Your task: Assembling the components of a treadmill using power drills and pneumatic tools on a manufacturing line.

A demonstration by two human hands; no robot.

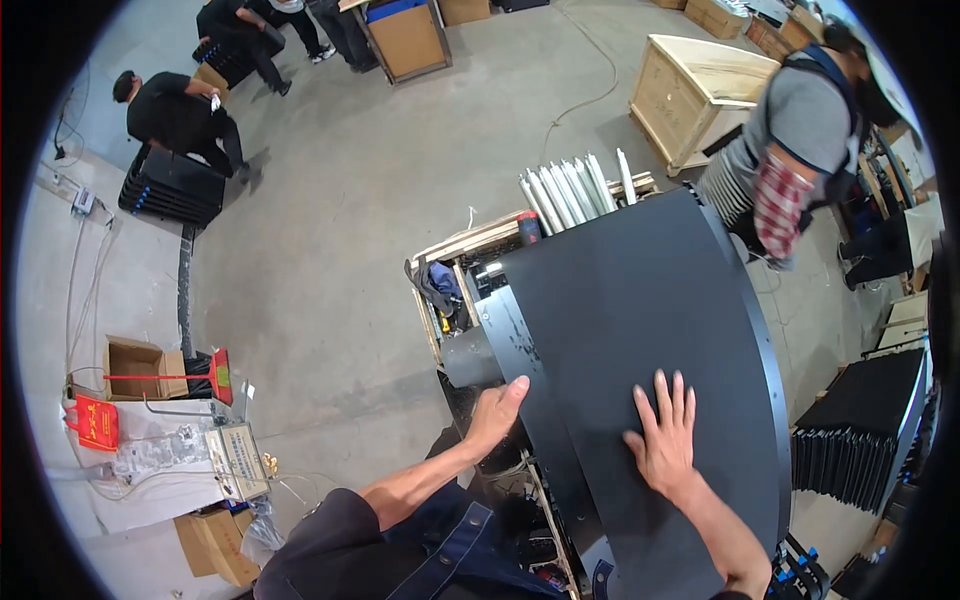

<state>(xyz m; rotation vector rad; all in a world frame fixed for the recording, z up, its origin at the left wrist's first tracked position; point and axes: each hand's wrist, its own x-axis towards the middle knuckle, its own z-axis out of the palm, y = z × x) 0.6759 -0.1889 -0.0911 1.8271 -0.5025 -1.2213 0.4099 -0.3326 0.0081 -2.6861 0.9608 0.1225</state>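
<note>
My right fingers (pixel 664 405) spread flat on the black panel (pixel 640 290); my left fingers (pixel 489 408), grip unclear, meet its left edge. Silver tubes (pixel 568 192) crowd its far end, a wooden crate (pixel 668 110) beyond.

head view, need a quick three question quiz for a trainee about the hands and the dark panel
1. True or false: the right hand rests palm down on the dark panel.
2. Pick one: the tubes beyond the panel's far edge are a) red, b) silver, c) green.
3. Fill in: the left hand is at the panel's ____ edge.

Key: 1 true; 2 b; 3 left.
</note>
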